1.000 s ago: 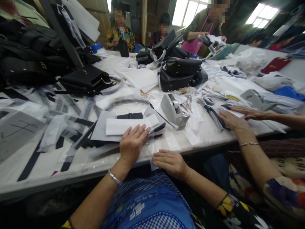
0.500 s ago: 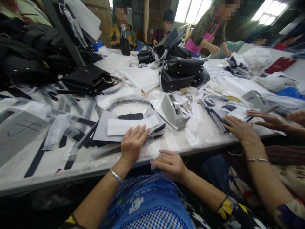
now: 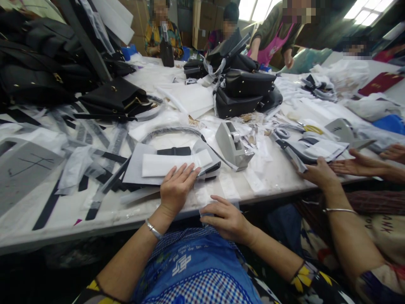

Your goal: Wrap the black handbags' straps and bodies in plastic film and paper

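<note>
My left hand lies flat, fingers stretched, on the near right part of a white foam sheet. Under that sheet is a flat black bag part on grey-white wrapping, with a plastic-wrapped strap looping behind it. At the table's front edge, my right hand is half curled, its fingertips against a small clear piece that looks like tape. A grey tape dispenser stands to the right of the wrapped part.
To the right, a co-worker's hands hold another wrapped bag part. Black handbags are piled at the back and left. A grey dispenser stands at the left, near plastic-covered black straps. Yellow-handled scissors lie right.
My hands have hardly moved. The neighbour's hand at the right has gone from lying on its wrapped part to gripping its near edge, which is now raised and turned.
</note>
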The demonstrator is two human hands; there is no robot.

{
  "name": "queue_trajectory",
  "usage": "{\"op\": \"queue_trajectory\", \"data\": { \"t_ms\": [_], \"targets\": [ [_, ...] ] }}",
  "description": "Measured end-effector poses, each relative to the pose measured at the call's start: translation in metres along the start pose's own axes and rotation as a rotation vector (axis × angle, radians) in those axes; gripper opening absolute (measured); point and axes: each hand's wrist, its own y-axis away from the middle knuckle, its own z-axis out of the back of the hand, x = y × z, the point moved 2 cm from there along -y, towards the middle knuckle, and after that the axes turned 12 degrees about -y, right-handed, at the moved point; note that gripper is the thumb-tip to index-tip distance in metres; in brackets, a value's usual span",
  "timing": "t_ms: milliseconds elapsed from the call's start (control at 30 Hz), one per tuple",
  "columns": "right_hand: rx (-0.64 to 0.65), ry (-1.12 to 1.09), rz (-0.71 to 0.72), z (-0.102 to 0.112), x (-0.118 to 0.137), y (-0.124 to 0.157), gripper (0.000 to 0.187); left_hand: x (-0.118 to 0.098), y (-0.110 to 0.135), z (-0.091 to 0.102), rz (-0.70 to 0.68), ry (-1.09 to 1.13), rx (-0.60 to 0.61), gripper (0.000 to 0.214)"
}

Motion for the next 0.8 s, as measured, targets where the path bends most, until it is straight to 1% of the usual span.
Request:
{"op": "queue_trajectory", "data": {
  "t_ms": [67, 300, 467, 600, 733, 800],
  "targets": [
    [0.005, 0.007, 0.016, 0.001, -0.002, 0.001, 0.026, 0.000, 0.000, 0.000, 0.000, 0.006, -0.005, 0.034],
    [-0.029, 0.013, 0.145, -0.001, -0.010, 0.006, 0.016, 0.000, 0.000, 0.001, 0.012, 0.023, -0.001, 0.034],
    [-0.060, 0.004, 0.164, -0.002, -0.003, 0.004, 0.015, -0.001, -0.001, 0.002, 0.006, 0.017, -0.005, 0.034],
    [-0.139, -0.070, 0.083, 0.010, 0.012, -0.009, 0.020, -0.001, 0.001, 0.000, 0.003, 0.012, 0.018, 0.035],
    [-0.195, -0.138, -0.006, 0.034, 0.029, -0.035, 0.024, -0.001, 0.002, 0.003, -0.014, 0.018, 0.017, 0.036],
    [-0.240, -0.146, -0.072, 0.048, 0.030, -0.052, 0.025, -0.001, 0.002, 0.004, -0.022, 0.028, 0.029, 0.036]
  ]
}}
